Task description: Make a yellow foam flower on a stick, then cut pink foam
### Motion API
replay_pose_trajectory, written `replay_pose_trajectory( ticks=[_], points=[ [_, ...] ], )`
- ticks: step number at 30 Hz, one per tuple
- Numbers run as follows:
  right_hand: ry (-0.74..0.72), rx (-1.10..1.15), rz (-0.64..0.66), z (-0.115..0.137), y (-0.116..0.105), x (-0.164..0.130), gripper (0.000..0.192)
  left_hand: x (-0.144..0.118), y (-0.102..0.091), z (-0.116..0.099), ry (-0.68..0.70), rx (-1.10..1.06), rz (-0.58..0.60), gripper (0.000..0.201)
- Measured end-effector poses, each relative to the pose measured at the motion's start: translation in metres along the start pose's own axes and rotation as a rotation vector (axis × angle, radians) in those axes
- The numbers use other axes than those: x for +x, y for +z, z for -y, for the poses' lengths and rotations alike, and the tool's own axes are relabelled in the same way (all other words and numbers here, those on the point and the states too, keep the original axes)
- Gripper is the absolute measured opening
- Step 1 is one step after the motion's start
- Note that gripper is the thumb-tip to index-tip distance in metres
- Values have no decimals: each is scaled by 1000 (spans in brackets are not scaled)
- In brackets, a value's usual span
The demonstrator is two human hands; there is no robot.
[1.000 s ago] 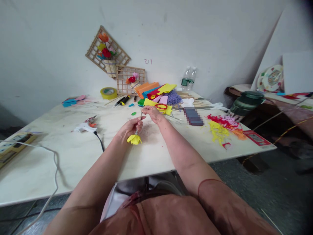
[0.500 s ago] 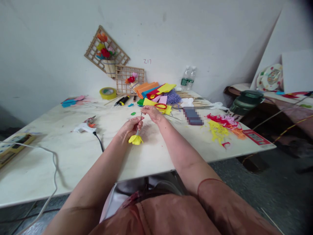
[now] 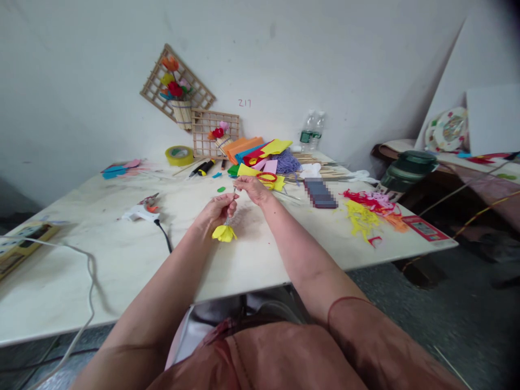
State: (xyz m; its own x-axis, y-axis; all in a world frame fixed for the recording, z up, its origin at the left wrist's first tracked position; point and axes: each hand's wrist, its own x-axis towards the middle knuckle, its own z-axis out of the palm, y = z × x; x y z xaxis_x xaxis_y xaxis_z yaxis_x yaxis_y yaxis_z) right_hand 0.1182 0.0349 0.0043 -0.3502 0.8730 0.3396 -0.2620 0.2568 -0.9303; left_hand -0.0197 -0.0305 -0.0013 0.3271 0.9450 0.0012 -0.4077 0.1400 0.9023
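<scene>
Head view: the left hand (image 3: 215,210) is closed around the thin stem (image 3: 229,212) of a yellow paper flower (image 3: 223,233), whose bloom hangs downward just below the fist, above the bare middle of the table (image 3: 122,260). The right hand (image 3: 252,188) is pinched narrow on the upper end of that same stem, fingertips touching it just beside the left thumb. What it pinches there, perhaps a wrap of tape or only the stem's tip, is too small to tell.

As a judgement, the step in hand is working the stem of the flower: one hand steadies, the other twists or winds at the top. The next move calls for a firm grip from the left hand so the bloom does not spin, and small, even finger turns from the right.

Beyond the hands lie coloured paper sheets (image 3: 260,153) and red-handled scissors (image 3: 267,177); a glue gun (image 3: 140,211) rests well to the left.
</scene>
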Motion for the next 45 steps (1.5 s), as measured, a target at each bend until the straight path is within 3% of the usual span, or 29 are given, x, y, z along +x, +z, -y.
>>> replay_pose_trajectory(
  ticks=[11, 23, 45],
  points=[
    [-38, -69, -5, -6, 0, 1, 26, -8, 9, -9, -162, -133, -31, 4],
    [15, -64, -22, 0, 4, -1, 26, -6, 5, -8, -177, -123, -47, 3],
    [-19, -99, -15, 0, 3, -1, 26, -8, 1, -7, -135, -119, 2, 4]
  ],
)
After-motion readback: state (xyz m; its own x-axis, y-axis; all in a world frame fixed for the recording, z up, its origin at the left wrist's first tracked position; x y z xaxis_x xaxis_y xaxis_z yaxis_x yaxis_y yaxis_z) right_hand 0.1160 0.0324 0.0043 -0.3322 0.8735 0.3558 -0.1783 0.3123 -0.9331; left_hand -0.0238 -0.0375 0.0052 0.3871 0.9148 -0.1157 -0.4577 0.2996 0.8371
